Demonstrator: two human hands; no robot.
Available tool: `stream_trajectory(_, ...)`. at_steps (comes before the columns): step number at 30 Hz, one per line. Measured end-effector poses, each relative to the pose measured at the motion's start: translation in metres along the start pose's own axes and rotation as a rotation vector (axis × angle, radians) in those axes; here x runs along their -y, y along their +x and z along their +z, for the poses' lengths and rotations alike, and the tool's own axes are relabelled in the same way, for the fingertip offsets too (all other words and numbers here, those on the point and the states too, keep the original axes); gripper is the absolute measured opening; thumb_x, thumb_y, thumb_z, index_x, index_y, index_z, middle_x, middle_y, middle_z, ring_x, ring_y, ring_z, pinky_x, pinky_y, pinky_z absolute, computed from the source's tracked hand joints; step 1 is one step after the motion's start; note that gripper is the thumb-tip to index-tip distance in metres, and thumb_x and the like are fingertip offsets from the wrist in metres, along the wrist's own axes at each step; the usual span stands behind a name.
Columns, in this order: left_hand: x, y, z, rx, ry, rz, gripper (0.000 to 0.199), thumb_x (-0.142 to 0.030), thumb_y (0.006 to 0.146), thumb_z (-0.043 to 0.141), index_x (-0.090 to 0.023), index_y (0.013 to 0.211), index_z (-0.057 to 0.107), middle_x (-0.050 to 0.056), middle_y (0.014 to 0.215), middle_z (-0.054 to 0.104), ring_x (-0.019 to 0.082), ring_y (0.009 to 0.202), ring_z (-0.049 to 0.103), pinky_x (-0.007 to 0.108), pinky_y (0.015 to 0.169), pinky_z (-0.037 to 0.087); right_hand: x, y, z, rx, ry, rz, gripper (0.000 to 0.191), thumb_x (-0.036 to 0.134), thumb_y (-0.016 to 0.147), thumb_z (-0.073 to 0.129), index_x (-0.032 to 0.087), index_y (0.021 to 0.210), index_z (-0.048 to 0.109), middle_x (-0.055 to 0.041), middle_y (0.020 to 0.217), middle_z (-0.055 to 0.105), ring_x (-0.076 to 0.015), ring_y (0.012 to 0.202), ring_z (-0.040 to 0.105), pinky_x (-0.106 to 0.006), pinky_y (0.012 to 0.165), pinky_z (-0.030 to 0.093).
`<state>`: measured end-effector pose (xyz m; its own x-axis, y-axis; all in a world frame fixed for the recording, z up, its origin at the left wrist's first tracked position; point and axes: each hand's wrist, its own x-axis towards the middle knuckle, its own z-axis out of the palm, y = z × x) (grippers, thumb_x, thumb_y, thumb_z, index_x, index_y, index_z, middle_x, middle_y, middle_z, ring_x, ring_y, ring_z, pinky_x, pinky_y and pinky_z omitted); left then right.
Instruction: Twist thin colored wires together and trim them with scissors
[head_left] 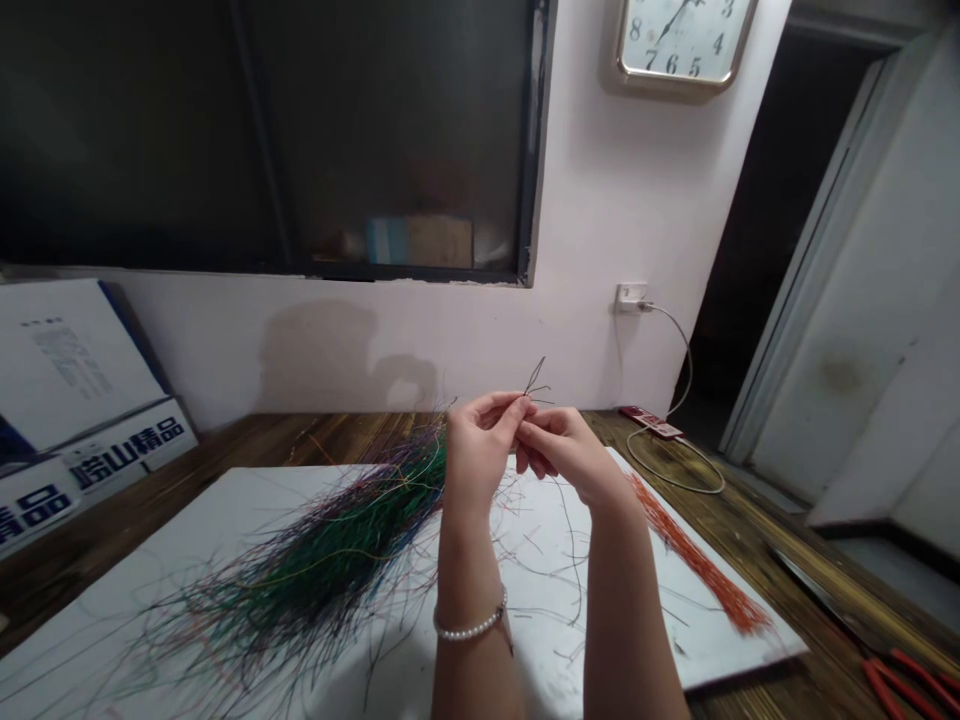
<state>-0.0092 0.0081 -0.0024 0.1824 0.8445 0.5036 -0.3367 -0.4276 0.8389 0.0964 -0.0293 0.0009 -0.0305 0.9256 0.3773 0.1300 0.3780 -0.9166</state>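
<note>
Raised over a white board, my left hand pinches a thin dark wire between thumb and fingers. Its bent loop and loose ends stick up above the fingertips. My right hand meets it from the right, fingers closed on the same wire; their exact hold is partly hidden. A long dark strand runs down below the right hand. To the left lies a thick, tangled bundle of green, blue and purple wires. On the right edge of the board rests a bundle of orange wires.
Red-handled scissors lie at the right on the wooden table. A white cable drops from a wall socket near a flat red item. White boxes stand at the left. Wire scraps dot the board.
</note>
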Motion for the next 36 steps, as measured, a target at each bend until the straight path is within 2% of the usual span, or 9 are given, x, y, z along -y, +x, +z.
stream_trajectory(3, 0.000, 0.000, 0.000, -0.063, 0.045, 0.059, 0.015, -0.028, 0.075, 0.068, -0.015, 0.081, 0.070, 0.008, 0.076, 0.071, 0.015, 0.065, 0.065, 0.024, 0.057, 0.052, 0.000, -0.001, 0.000, -0.067, -0.020, -0.047, 0.028, 0.038, 0.077, 0.062, 0.013, 0.064, 0.063, -0.0007, 0.055, 0.059, -0.0066, 0.047, 0.048, -0.019, 0.044, 0.035)
stream_trajectory(7, -0.002, -0.001, -0.001, -0.121, 0.082, 0.133, 0.015, -0.027, 0.075, 0.068, -0.014, 0.083, 0.071, 0.008, 0.081, 0.072, 0.015, 0.073, 0.066, 0.026, 0.070, 0.053, 0.000, 0.000, -0.003, -0.289, 0.001, -0.206, 0.018, 0.032, 0.072, 0.069, 0.014, 0.075, 0.067, -0.0036, 0.070, 0.066, -0.0113, 0.065, 0.059, -0.023, 0.059, 0.046)
stream_trajectory(11, -0.005, -0.001, -0.001, -0.088, 0.088, 0.119, 0.013, -0.026, 0.076, 0.068, -0.014, 0.082, 0.070, 0.008, 0.080, 0.072, 0.016, 0.075, 0.067, 0.028, 0.074, 0.053, 0.000, 0.000, -0.005, -0.412, 0.028, -0.306, 0.011, 0.025, 0.071, 0.069, 0.016, 0.077, 0.067, -0.0037, 0.074, 0.068, -0.0126, 0.069, 0.063, -0.025, 0.065, 0.050)
stream_trajectory(14, -0.007, -0.003, 0.000, -0.051, 0.073, 0.109, 0.011, -0.025, 0.076, 0.068, -0.016, 0.081, 0.070, 0.007, 0.078, 0.072, 0.015, 0.074, 0.067, 0.027, 0.074, 0.052, 0.000, 0.001, -0.004, -0.478, 0.081, -0.334, 0.015, 0.021, 0.069, 0.071, 0.016, 0.082, 0.066, -0.0018, 0.071, 0.067, -0.0119, 0.067, 0.062, -0.024, 0.064, 0.050)
stream_trajectory(18, -0.008, -0.003, 0.001, -0.049, 0.052, 0.099, 0.011, -0.025, 0.076, 0.068, -0.016, 0.080, 0.070, 0.006, 0.075, 0.071, 0.014, 0.072, 0.066, 0.026, 0.072, 0.052, -0.003, 0.002, -0.004, -0.473, 0.094, -0.355, 0.014, 0.021, 0.069, 0.071, 0.017, 0.083, 0.066, -0.0017, 0.073, 0.067, -0.0121, 0.069, 0.063, -0.025, 0.064, 0.051)
stream_trajectory(23, -0.007, -0.003, -0.002, -0.072, 0.043, 0.071, 0.013, -0.028, 0.075, 0.068, -0.016, 0.080, 0.070, 0.006, 0.073, 0.069, 0.013, 0.068, 0.063, 0.025, 0.067, 0.050, -0.003, 0.000, -0.006, -0.476, -0.042, -0.376, 0.006, 0.023, 0.069, 0.071, 0.019, 0.073, 0.069, -0.0028, 0.070, 0.069, -0.0138, 0.064, 0.062, -0.028, 0.060, 0.050)
stream_trajectory(29, -0.006, -0.004, -0.007, -0.090, 0.130, 0.071, 0.017, -0.033, 0.077, 0.067, -0.017, 0.081, 0.068, 0.004, 0.070, 0.066, 0.008, 0.050, 0.048, 0.021, 0.045, 0.036, 0.003, -0.004, -0.003, -0.445, -0.153, -0.414, 0.005, 0.019, 0.073, 0.066, 0.019, 0.073, 0.071, -0.0025, 0.071, 0.069, -0.0131, 0.064, 0.060, -0.028, 0.060, 0.048)
stream_trajectory(33, -0.008, -0.005, -0.006, -0.067, 0.195, 0.127, 0.016, -0.032, 0.078, 0.066, -0.017, 0.080, 0.068, 0.004, 0.071, 0.066, 0.012, 0.064, 0.057, 0.022, 0.058, 0.043, 0.004, -0.003, -0.002, -0.441, -0.167, -0.432, 0.007, 0.016, 0.076, 0.062, 0.018, 0.073, 0.068, -0.0022, 0.072, 0.068, -0.0123, 0.066, 0.060, -0.026, 0.061, 0.047)
stream_trajectory(36, -0.010, -0.006, -0.005, -0.015, 0.210, 0.145, 0.014, -0.031, 0.080, 0.063, -0.018, 0.078, 0.068, 0.003, 0.068, 0.064, 0.012, 0.065, 0.056, 0.023, 0.061, 0.044, 0.004, -0.002, -0.002, -0.446, -0.148, -0.436, 0.008, 0.018, 0.078, 0.060, 0.018, 0.072, 0.064, -0.0017, 0.071, 0.066, -0.0118, 0.067, 0.059, -0.025, 0.060, 0.045)
